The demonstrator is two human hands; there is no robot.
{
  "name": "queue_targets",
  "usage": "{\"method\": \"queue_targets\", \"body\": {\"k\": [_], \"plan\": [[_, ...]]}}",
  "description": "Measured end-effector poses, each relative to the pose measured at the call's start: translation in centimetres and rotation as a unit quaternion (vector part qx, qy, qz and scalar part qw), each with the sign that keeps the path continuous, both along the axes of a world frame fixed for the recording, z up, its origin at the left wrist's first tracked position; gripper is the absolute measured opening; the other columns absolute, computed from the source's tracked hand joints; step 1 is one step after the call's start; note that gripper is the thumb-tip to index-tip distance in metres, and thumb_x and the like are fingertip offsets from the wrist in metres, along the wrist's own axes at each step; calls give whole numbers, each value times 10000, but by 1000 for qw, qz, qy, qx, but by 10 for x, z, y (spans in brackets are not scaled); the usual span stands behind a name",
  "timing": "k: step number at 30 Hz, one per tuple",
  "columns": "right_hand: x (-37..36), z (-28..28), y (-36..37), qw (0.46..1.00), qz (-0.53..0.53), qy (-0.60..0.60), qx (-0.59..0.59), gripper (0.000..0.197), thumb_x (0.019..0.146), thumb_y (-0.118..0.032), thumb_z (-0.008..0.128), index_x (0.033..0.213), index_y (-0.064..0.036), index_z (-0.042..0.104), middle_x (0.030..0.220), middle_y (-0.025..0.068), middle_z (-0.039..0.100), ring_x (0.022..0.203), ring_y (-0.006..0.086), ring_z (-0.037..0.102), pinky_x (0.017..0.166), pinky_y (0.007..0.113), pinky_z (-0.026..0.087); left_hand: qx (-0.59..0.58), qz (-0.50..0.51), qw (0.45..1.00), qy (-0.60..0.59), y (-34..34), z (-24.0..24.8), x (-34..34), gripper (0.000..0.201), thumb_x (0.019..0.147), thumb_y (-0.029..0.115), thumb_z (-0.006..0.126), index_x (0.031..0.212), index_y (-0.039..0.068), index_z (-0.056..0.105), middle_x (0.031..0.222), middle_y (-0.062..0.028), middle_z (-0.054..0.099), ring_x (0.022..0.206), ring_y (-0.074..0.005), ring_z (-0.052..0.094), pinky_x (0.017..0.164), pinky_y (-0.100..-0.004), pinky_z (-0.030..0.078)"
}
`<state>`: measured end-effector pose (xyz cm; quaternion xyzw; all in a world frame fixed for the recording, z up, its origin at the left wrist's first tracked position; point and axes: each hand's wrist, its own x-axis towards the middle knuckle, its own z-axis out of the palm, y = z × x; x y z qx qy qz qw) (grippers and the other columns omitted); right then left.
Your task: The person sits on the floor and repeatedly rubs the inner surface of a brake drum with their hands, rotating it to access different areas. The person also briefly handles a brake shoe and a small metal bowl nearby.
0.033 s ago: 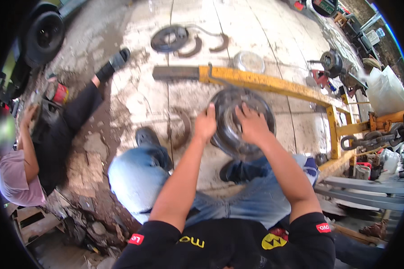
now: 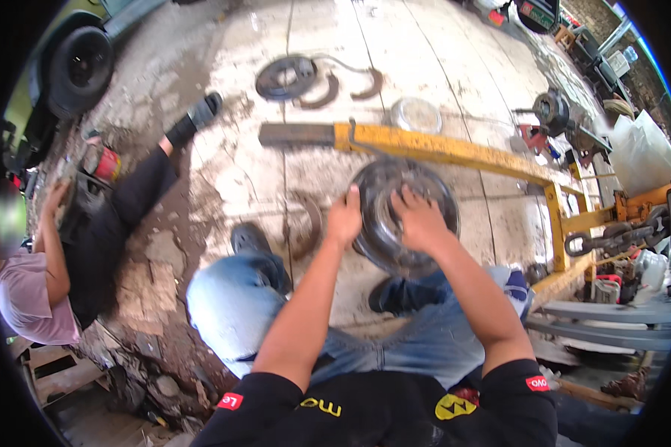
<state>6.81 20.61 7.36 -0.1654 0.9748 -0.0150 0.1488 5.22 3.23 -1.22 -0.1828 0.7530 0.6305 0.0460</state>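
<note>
A dark, shiny round brake backing plate point(image 2: 443, 195) with a raised centre rests in front of my feet. Its left rim is gripped by my left hand point(image 2: 344, 217), thumb pointing up and fingers curled round the edge, partly hidden. My right hand point(image 2: 423, 222) lies on the plate's middle, its fingers apart and slightly bent; whatever is under the palm is hidden. Left of the plate, a curved brake shoe point(image 2: 311, 223) lies on the tiles. Farther off are another backing plate point(image 2: 279, 78) with a cable and two more brake shoes point(image 2: 367, 85).
A yellow steel hoist boom point(image 2: 440, 153) crosses just beyond the plate, with a pale round lid point(image 2: 416, 115) behind it. Heavy chain point(image 2: 619, 237) and grey leaf springs point(image 2: 611, 320) are at right. Another person's leg point(image 2: 130, 197) stretches out at left, near a wheel point(image 2: 80, 71).
The whole view has shifted slightly, with the scene sitting a little lower and farther right. Both hands stay on the backing plate.
</note>
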Motion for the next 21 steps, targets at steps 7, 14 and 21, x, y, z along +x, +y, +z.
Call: {"method": "queue_targets", "body": {"k": [7, 14, 21], "plan": [[-13, -17, -13, 988, -21, 9, -152, 474, 843, -123, 540, 1289, 18, 460, 1471, 288, 353, 1371, 428, 346, 1115, 500, 318, 108, -18, 992, -60, -1, 20, -2, 634, 999, 478, 427, 1257, -86, 561, 1173, -253, 634, 1112, -311, 603, 959, -355, 437], [16, 0, 0, 978, 59, -69, -186, 542, 785, 47, 511, 1321, 6, 442, 1489, 253, 344, 1375, 407, 345, 1072, 453, 397, 85, -19, 994, -67, -4, 30, 4, 639, 1003, 484, 431, 1269, -85, 548, 1186, -226, 624, 1093, -270, 592, 941, -351, 448], [25, -17, -5, 983, 79, 36, -162, 674, 753, 65, 512, 1413, -26, 407, 1497, 250, 336, 1373, 390, 359, 1115, 439, 348, 98, -18, 992, -72, -1, 41, 1, 618, 1003, 475, 428, 1270, -68, 552, 1161, -218, 639, 1089, -279, 603, 943, -360, 444]]}}
